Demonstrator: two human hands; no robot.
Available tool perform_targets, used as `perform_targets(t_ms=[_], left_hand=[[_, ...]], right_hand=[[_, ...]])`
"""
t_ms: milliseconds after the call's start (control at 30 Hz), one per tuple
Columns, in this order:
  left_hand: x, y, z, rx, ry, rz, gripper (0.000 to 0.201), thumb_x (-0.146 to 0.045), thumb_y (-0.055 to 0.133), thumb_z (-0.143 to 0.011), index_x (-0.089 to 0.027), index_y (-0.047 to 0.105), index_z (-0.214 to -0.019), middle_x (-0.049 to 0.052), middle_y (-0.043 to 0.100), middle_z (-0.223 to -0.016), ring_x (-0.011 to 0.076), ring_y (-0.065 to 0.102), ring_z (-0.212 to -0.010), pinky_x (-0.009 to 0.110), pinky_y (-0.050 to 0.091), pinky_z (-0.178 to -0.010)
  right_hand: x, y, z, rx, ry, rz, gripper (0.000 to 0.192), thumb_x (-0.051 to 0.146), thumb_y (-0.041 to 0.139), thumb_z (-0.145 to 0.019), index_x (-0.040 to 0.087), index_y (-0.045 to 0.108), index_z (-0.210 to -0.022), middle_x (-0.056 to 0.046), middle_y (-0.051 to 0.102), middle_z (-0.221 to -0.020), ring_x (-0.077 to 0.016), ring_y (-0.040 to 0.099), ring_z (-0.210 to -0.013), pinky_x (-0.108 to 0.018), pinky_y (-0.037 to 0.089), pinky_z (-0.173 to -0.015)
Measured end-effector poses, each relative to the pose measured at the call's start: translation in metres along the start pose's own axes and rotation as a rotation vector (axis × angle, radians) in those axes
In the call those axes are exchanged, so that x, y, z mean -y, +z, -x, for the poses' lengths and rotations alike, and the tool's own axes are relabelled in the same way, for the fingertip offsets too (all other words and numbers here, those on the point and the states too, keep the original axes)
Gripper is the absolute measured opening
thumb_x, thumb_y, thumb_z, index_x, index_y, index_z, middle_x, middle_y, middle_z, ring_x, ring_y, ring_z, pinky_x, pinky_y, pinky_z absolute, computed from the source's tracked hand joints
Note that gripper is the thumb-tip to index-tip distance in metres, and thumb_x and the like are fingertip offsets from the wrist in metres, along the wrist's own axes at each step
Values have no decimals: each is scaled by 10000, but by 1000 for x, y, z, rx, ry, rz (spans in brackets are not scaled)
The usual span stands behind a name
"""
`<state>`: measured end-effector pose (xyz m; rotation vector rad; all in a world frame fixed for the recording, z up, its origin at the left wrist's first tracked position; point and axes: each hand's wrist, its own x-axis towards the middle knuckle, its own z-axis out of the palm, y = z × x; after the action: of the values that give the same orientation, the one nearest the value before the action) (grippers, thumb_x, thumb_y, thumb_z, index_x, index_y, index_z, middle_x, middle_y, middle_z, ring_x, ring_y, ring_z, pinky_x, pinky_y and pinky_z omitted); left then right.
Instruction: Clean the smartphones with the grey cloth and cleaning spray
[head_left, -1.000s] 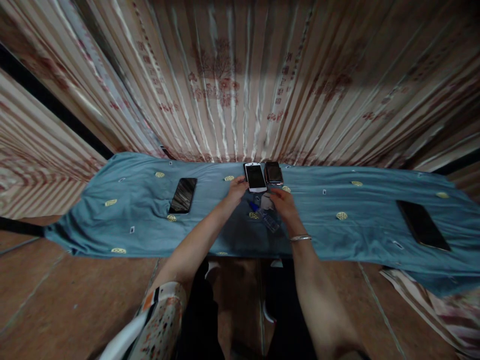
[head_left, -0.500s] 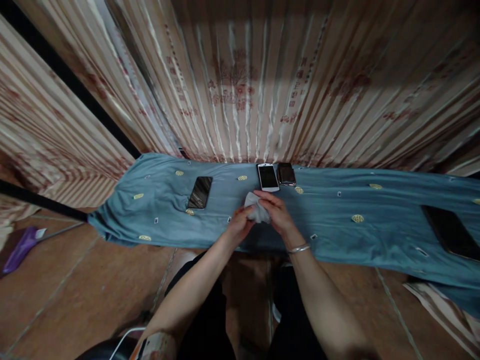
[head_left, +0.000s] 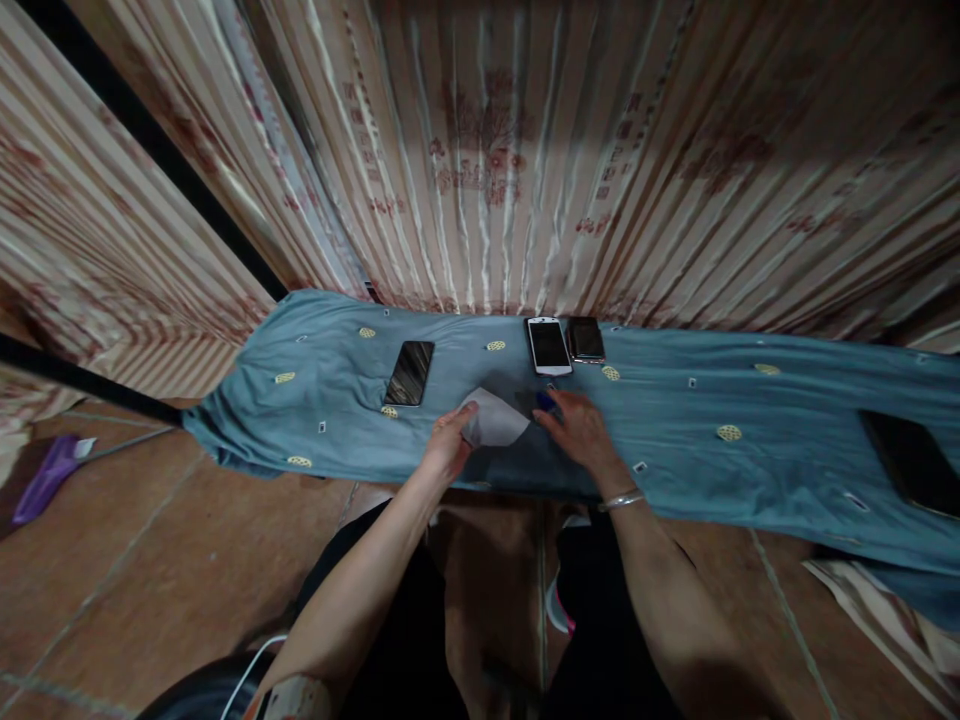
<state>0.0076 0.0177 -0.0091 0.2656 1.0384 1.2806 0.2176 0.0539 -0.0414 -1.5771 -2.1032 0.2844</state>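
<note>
Head view, looking down at a counter (head_left: 750,440) draped in blue-grey cloth with small yellow motifs, set against a striped pink-and-cream curtain (head_left: 480,150) filling the upper frame.

Left hand (head_left: 448,445), centre of frame: fingers pinched together on the left corner of a pale grey wiping cloth (head_left: 496,422), which lies spread flat on the counter between both hands.

Right hand (head_left: 577,430), just right of centre: fingers curled down over a small blue-capped object (head_left: 545,401) at the cloth's right edge; whether they are clamped on it or only resting, cannot tell. Metal bangle (head_left: 622,498) on that wrist.

Above the hands: white phone (head_left: 549,345) and dark phone (head_left: 586,339), side by side, just touching. Left of these, well apart: 1 black phone (head_left: 409,372), face up. Far right edge: another black device (head_left: 911,462), partly cut off.

Lower frame: brown tiled floor (head_left: 150,560); purple object (head_left: 45,480) at left edge.
</note>
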Motion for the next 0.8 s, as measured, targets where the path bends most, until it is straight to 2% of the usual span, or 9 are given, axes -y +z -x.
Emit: perform_targets(t_ms=[100, 167, 300, 333, 400, 467, 533, 667, 800], left_hand=[[-3, -3, 1, 8, 10, 7, 61, -158, 731, -741, -110, 698, -757, 41, 719, -681, 129, 667, -607, 241, 534, -613], [-4, -6, 0, 8, 13, 19, 62, -155, 731, -738, -109, 697, -762, 41, 719, -680, 130, 666, -604, 246, 538, -616], [-4, -10, -2, 2, -2, 32, 97, -190, 744, -734, -114, 687, -758, 42, 718, -690, 143, 666, -615, 266, 541, -622], [-4, -10, -3, 2, -10, 31, 97, -195, 732, -748, -112, 684, -761, 45, 717, -692, 146, 667, -621, 270, 543, -628], [-4, -10, -2, 4, -29, 25, 86, -195, 686, -789, -110, 678, -779, 48, 714, -695, 148, 665, -628, 273, 546, -632], [-3, -9, 0, 14, -42, 21, 88, -189, 636, -827, -113, 672, -800, 46, 713, -709, 143, 660, -632, 269, 546, -622], [-3, -7, 2, 40, -50, 14, 96, -193, 616, -845, -120, 670, -816, 46, 711, -726, 141, 654, -633, 268, 546, -613], [-3, -2, 8, 91, -79, 2, 121, -210, 599, -862, -118, 674, -838, 49, 696, -742, 139, 636, -623, 274, 544, -609], [-3, 1, 11, 97, -100, 5, 154, -216, 557, -881, -118, 668, -841, 45, 682, -729, 138, 620, -613, 278, 533, -604]], right_hand=[[-5, 2, 5, 103, 2, 82, 474, 290, 646, -847, 75, 587, -1265, -217, 655, -1238, -329, 606, -1164, -459, 461, -1005], [-8, 3, 5, 97, 55, 24, 458, 228, 630, -832, 72, 588, -1261, -219, 657, -1228, -332, 597, -1171, -473, 449, -1012], [-3, -6, 3, 53, 266, -518, 359, 262, 663, -773, 175, 670, -1121, -122, 723, -1098, -291, 640, -1064, -472, 473, -979], [1, -10, 3, 99, 321, -753, 354, 288, 693, -744, 190, 682, -1084, -99, 730, -1075, -277, 651, -1030, -455, 497, -946], [13, -20, 5, 159, 331, -914, 336, 395, 602, -814, 202, 675, -1079, -83, 732, -1087, -227, 685, -934, -369, 558, -807], [25, -29, 7, 283, 423, -1297, 328, 392, 624, -795, 192, 683, -1047, -99, 716, -1139, -200, 685, -895, -286, 556, -692], [36, -36, 9, 383, 474, -1521, 308, 356, 644, -775, 182, 692, -1026, -105, 730, -1061, -158, 652, -753, -225, 512, -548], [47, -40, 11, 531, 491, -1784, 437, 302, 633, -758, 220, 627, -1188, -60, 719, -898, -91, 490, -538, -149, 344, -370], [52, -38, 12, 603, 466, -1795, 585, 323, 594, -793, 294, 484, -1367, -43, 713, -887, -86, 440, -494, -131, 244, -328]])
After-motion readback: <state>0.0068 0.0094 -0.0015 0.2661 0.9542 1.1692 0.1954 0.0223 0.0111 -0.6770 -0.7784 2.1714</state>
